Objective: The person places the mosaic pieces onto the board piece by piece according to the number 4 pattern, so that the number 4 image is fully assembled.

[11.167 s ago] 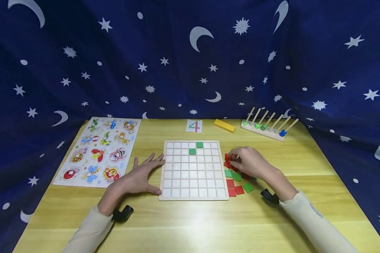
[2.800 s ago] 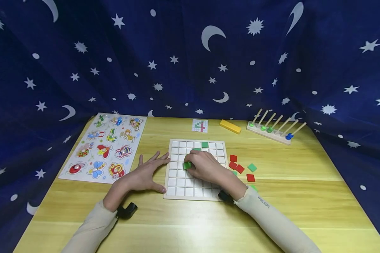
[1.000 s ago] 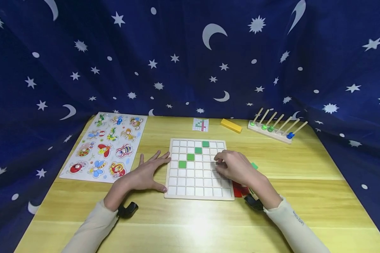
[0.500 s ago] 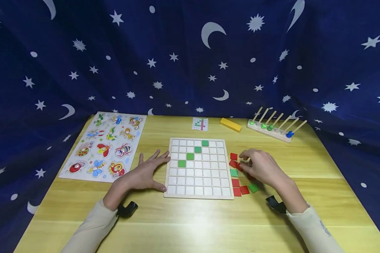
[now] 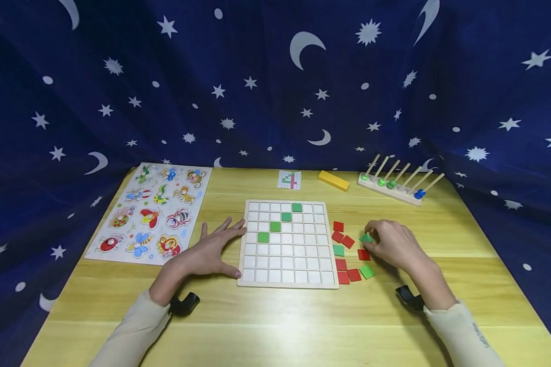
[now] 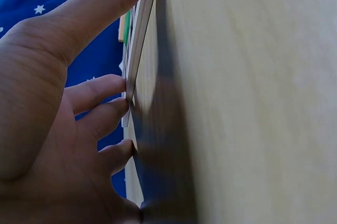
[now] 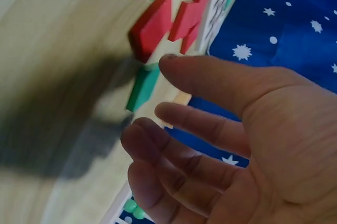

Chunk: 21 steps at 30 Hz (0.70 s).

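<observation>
My left hand [image 5: 206,257] is spread at the left edge of the pale wooden grid board [image 5: 287,283], its thumb and fingertips touching the rim; the left wrist view shows the thumb [image 6: 105,3] against that edge. On the board, several green tiles [image 5: 275,226] form a diagonal from upper right to lower left. My right hand [image 5: 395,244] is over the loose tiles right of the board. Its thumb and forefinger stand either side of a green tile [image 5: 366,238]. In the right wrist view that green tile [image 7: 142,88] lies on the table, with a gap between the thumb and fingers.
Several loose red tiles [image 5: 354,275] and green tiles [image 5: 367,271] lie beside the board. Behind it are a small pattern card [image 5: 289,180], a yellow block [image 5: 333,181] and a pegged bead rack [image 5: 390,191]. An insect puzzle [image 5: 149,214] lies at left.
Over the longer span, the green diagonal on the board grew from two tiles to several. My right hand left the board and moved right to the loose green tile. The left hand stayed put.
</observation>
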Each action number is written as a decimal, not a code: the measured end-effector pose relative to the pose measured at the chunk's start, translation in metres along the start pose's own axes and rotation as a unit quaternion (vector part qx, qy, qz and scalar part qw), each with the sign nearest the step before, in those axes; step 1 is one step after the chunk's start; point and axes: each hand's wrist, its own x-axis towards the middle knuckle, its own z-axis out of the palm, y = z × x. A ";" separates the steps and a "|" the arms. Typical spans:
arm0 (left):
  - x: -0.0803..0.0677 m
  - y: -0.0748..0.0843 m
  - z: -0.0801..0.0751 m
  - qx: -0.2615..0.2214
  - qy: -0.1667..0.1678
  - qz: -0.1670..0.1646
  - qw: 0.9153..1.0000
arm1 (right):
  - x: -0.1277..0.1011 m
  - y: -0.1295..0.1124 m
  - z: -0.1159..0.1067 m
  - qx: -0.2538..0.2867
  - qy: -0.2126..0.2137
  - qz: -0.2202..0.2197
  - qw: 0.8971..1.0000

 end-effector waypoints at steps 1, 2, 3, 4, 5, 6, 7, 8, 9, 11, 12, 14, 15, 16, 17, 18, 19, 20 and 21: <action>0.000 0.000 0.000 0.000 0.000 0.000 1.000 | 0.001 0.001 0.001 -0.002 -0.001 0.003 1.000; 0.000 -0.001 0.000 0.001 -0.001 -0.002 1.000 | 0.001 0.001 0.003 -0.003 -0.003 0.005 1.000; 0.000 0.000 0.000 0.002 -0.001 -0.002 1.000 | 0.002 0.001 0.004 -0.004 -0.004 0.008 1.000; 0.000 0.000 0.000 0.003 -0.003 -0.004 1.000 | 0.003 0.002 0.005 -0.003 -0.005 0.010 1.000; 0.000 0.000 0.000 0.002 -0.003 -0.004 1.000 | 0.003 0.002 0.005 -0.002 -0.006 0.011 1.000; 0.000 0.000 -0.001 0.003 -0.004 -0.006 1.000 | 0.004 0.002 0.006 -0.002 -0.007 0.011 1.000; 0.000 0.000 -0.001 0.003 -0.004 -0.005 1.000 | 0.005 0.002 0.006 -0.002 -0.008 0.011 1.000; 0.000 0.000 -0.001 0.003 -0.004 -0.005 1.000 | 0.005 0.001 0.006 -0.002 -0.008 0.010 1.000; 0.000 0.000 -0.001 0.003 -0.004 -0.005 1.000 | 0.005 0.001 0.007 -0.002 -0.005 0.006 1.000; 0.000 0.000 -0.001 0.003 -0.004 -0.007 1.000 | 0.006 -0.001 0.007 -0.002 0.003 -0.003 1.000; 0.000 0.000 -0.001 0.004 -0.004 -0.008 1.000 | 0.007 -0.003 0.007 -0.001 0.010 -0.010 1.000; 0.000 0.000 -0.002 0.005 -0.005 -0.009 1.000 | 0.008 -0.008 0.007 0.005 0.024 -0.028 0.999; 0.000 0.000 -0.002 0.005 -0.004 -0.007 1.000 | 0.008 -0.011 0.008 0.007 0.029 -0.036 0.999; 0.000 -0.001 -0.002 0.004 -0.004 -0.007 1.000 | 0.008 -0.015 0.009 0.009 0.034 -0.045 0.998; 0.000 -0.001 -0.001 0.004 -0.003 -0.006 1.000 | 0.008 -0.019 0.010 0.012 0.038 -0.054 0.998; 0.000 -0.001 -0.001 0.003 -0.003 -0.004 1.000 | 0.008 -0.024 0.012 0.015 0.041 -0.064 0.997; 0.000 -0.001 -0.001 0.003 -0.002 -0.003 1.000 | 0.008 -0.029 0.014 0.018 0.042 -0.074 0.996; 0.000 -0.001 -0.001 0.002 -0.001 -0.002 1.000 | 0.008 -0.035 0.016 0.020 0.043 -0.083 0.995; 0.000 -0.001 0.000 0.001 0.000 0.000 1.000 | 0.009 -0.040 0.018 0.021 0.044 -0.092 0.995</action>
